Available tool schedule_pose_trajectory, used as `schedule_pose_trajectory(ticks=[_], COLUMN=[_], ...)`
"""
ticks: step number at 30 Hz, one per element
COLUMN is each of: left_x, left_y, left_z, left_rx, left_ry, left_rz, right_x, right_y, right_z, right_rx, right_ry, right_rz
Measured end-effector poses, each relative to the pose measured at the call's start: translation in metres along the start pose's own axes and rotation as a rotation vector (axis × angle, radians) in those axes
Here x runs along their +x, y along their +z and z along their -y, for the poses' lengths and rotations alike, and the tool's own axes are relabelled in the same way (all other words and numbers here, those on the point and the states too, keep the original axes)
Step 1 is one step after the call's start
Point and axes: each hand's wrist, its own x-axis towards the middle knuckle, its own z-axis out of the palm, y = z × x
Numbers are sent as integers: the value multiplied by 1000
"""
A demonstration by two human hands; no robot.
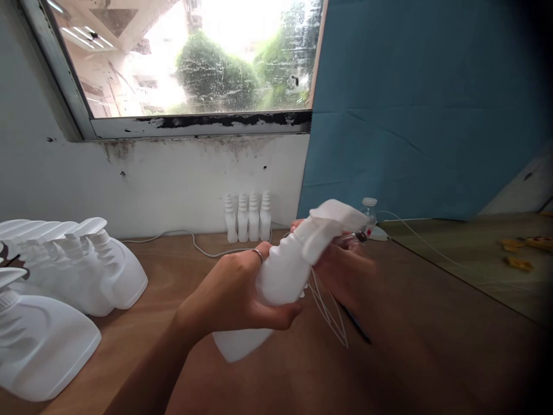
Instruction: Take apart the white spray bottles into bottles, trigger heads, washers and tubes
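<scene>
A white spray bottle (283, 274) is tilted in front of me, its trigger head (330, 225) pointing up and right. My left hand (242, 282), with a ring on one finger, is closed around the bottle's body. Close behind the trigger head is my right hand (345, 268), smeared by motion. Its fingers are mostly hidden, so its grip is unclear. A small dark-tipped item (360, 236) shows beside those fingers, too blurred to name. Below the hands, thin white loops (330, 317) and a dark slim stick (356, 325) lie on the wooden table (173, 262).
White spray bottles (125, 276) stand in a row at left, with another white bottle (47, 346) nearer me. Several small white bottles (242, 218) line the wall. A clear capped bottle (369, 207) stands by the blue cloth (410, 115). A white cable (203, 251) crosses the table's back.
</scene>
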Motion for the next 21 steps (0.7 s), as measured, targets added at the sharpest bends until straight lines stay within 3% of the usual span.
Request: schedule_pose_trajectory(ticks=[3, 8, 14, 19, 21], left_x=[-1, 2, 8, 8, 5], left_y=[-5, -12, -12, -21, -29], left_z=[2, 12, 36, 52, 54], left_rx=[-110, -533, -852, -741, -626], left_ry=[0, 43, 49, 51, 30], left_rz=[81, 364, 604, 1011, 949], right_x=[-2, -3, -4, 2, 6], right_y=[-1, 2, 7, -4, -12], right_z=[2, -3, -13, 2, 17], right_rx=[10, 71, 41, 296, 331], right_ry=[-14, -9, -75, -261, -358], right_rz=[-7, 149, 162, 18, -78])
